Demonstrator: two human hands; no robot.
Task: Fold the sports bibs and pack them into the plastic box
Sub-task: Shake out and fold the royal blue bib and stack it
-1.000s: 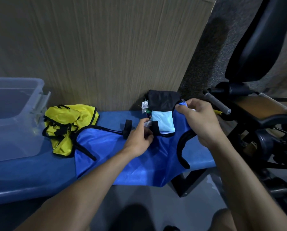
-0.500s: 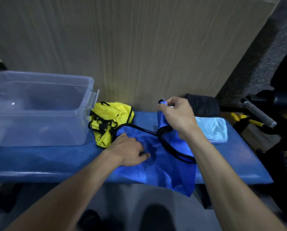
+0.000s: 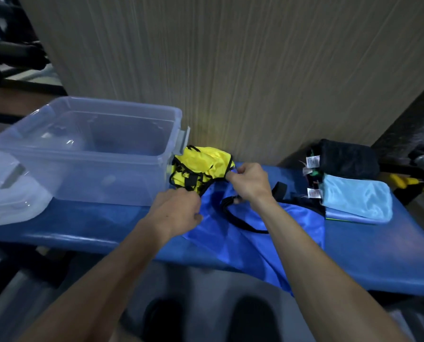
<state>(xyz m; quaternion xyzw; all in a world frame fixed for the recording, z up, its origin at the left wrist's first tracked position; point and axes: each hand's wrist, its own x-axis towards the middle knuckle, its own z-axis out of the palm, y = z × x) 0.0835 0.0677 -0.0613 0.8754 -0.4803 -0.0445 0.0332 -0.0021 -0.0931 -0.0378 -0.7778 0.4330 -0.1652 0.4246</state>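
Since the earlier frame my right hand (image 3: 249,182) has carried the upper edge of the blue bib (image 3: 243,233) leftward, from near the folded pile toward the yellow bib, and my left hand (image 3: 178,211) has moved up to the blue bib's left edge.

Nearest me, the blue bib lies across the bench (image 3: 368,262), its lower part hanging over the front edge. My left hand rests on the bib's left edge, fingers curled into the fabric. My right hand pinches the bib's black-trimmed top edge between thumb and fingers.

Just beyond, the yellow bib (image 3: 201,169) lies crumpled, touching the box (image 3: 90,154) on its right side. The box stands open on the bench; its lid (image 3: 11,193) lies beside it at left. At right sits a pile (image 3: 349,183) of folded cloths against the wall (image 3: 230,70).
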